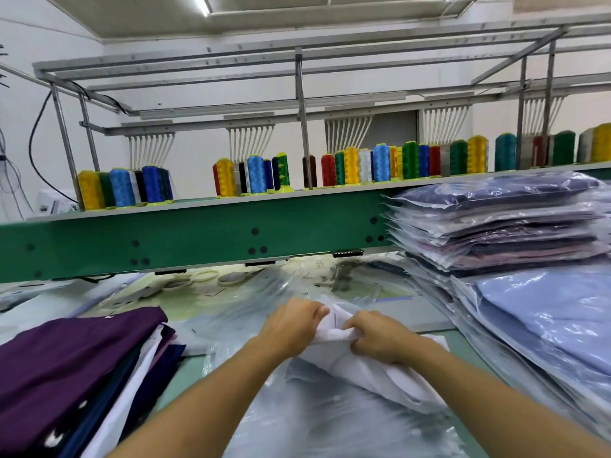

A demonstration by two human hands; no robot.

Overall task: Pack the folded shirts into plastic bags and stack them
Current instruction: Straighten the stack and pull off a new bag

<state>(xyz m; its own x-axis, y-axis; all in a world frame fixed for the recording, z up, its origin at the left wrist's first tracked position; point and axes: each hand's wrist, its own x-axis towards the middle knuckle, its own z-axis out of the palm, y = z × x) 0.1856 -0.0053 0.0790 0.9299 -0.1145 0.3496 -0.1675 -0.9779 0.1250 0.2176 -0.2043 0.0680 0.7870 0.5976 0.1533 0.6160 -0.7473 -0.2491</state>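
Plainly, left hand (291, 328) and right hand (377, 335) grip a white shirt (373, 375).

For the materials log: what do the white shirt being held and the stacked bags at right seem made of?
The white shirt: soft matte cloth, probably; it bunches into folds. The stacked bags: thin glossy clear plastic; glare streaks, shirts show through.

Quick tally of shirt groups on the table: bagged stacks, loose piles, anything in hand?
Bagged stacks: 2, dark-topped stack and blue-topped stack
Loose pile: 1
White shirt, gripped: 1
Total: 4
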